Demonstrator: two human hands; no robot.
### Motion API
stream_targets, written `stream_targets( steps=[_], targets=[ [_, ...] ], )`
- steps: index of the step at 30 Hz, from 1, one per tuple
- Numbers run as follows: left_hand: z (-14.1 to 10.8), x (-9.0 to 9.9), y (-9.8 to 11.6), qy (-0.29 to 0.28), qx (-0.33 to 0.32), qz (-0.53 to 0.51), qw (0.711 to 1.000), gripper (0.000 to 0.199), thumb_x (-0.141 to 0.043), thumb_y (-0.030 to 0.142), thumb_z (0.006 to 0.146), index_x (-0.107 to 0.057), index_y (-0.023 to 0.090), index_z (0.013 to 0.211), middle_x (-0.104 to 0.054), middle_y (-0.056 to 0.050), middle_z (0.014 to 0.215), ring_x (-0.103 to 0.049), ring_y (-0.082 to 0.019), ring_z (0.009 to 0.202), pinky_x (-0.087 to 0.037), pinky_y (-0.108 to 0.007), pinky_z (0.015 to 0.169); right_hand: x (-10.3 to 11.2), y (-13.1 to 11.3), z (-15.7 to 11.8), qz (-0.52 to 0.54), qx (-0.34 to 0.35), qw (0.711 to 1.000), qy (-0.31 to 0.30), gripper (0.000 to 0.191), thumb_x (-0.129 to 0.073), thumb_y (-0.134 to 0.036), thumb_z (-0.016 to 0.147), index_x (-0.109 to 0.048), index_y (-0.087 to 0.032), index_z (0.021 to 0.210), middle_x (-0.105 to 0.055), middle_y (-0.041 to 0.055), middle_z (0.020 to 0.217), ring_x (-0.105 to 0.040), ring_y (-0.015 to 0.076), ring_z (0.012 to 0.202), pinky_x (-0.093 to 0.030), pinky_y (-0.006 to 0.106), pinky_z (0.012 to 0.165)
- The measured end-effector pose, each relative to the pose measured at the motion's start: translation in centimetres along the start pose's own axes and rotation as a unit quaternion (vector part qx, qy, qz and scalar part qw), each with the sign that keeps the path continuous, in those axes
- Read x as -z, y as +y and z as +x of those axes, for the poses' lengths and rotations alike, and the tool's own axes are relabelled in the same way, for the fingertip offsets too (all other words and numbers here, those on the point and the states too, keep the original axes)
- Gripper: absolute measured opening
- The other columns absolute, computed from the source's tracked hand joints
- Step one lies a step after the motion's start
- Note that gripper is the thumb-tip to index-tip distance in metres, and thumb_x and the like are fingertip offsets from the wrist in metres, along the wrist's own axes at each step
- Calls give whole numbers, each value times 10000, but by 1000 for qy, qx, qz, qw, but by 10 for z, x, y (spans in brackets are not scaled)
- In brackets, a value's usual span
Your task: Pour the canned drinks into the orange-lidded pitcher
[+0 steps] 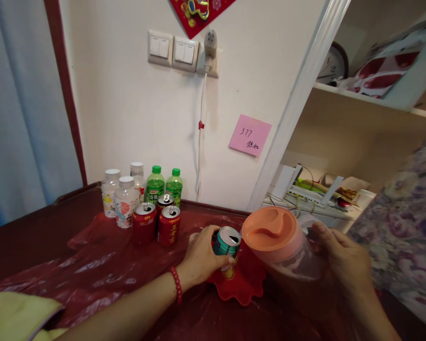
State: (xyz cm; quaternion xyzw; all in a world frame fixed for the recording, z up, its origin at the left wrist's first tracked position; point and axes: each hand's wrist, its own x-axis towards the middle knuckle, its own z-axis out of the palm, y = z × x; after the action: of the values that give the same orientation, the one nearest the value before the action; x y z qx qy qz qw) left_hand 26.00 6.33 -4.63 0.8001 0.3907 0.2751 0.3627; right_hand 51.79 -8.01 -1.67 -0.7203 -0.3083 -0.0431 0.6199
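Note:
My left hand [206, 253], with a red bead bracelet [176, 285] at the wrist, is wrapped round an opened green can [228, 242]. The can stands upright on or just above a red scalloped mat [247, 283]; its base is partly hidden by my fingers. Closed on the handle side of a clear plastic pitcher [298, 265] is my right hand [348, 258]. The pitcher has an orange lid [270, 228] and leans toward the can, its rim close beside the can's top. The lower part of the pitcher is dark and hard to make out.
Left of my hands stand several red cans [144, 223], white-capped clear jars [126, 202] and two green bottles [155, 185]. Red plastic film [102, 274] covers the table. A yellow cloth [19, 312] lies at lower left. Shelves [362, 102] rise at right.

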Motion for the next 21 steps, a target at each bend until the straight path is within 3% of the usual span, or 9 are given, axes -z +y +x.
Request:
stream_targets(
  steps=[3,11,21],
  targets=[
    [1,0,-1,-1,-2,0,1000,618,-854,315,604,-631,238,1175,-697,-28,1211,-564,-314,1148,-390,-414,1000,0,-8,-3,19,-44,999,5,553,-733,-725,694,-581,-197,630,-445,-51,513,-397,121,512,-305,245,454],
    [1,-3,-5,2,-2,-4,1000,626,-856,324,594,-634,242,1174,-698,-28,1205,-570,-314,1136,-403,-410,978,2,-27,-9,-48,-25,999,4,553,-682,-726,710,-570,-200,582,-457,-30,520,-391,133,551,-294,254,487],
    [0,-4,-4,10,-2,-9,1000,618,-858,315,580,-643,251,1155,-709,-23,1186,-590,-306,1124,-409,-403,973,2,-28,-11,-55,-32,998,1,571,-675,-739,706,-544,-201,567,-445,-34,524,-380,129,570,-278,255,500]
  ],
)
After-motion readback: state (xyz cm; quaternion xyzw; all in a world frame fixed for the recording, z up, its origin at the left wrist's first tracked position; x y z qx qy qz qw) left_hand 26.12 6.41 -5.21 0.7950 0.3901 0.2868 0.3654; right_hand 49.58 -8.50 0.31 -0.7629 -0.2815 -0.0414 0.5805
